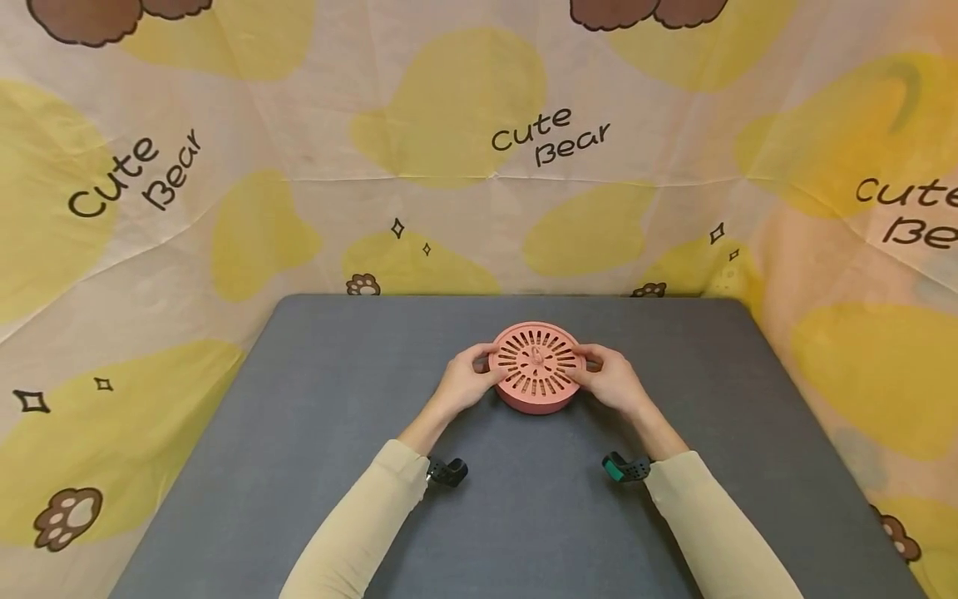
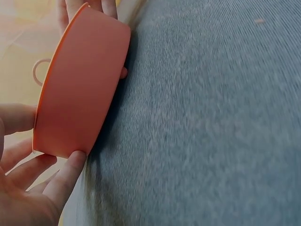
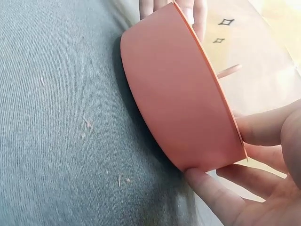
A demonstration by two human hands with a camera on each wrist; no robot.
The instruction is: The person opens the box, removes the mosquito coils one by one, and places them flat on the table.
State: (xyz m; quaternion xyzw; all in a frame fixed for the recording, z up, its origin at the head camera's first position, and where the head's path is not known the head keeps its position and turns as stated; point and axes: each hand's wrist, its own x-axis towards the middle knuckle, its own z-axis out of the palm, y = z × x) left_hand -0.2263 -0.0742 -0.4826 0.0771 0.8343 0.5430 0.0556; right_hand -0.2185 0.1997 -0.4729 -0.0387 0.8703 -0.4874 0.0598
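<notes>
Backdrop: hung behind the grey table.
Left hand: gripped the left side of the pink box.
Box: was between both hands, toward the table's far edge, slotted side up.
Right hand: gripped the box's right side.

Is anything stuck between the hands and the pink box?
Nothing visible is in the way. The left hand and the right hand hold the pink box directly, one at each side, with nothing showing between them and it.
</notes>
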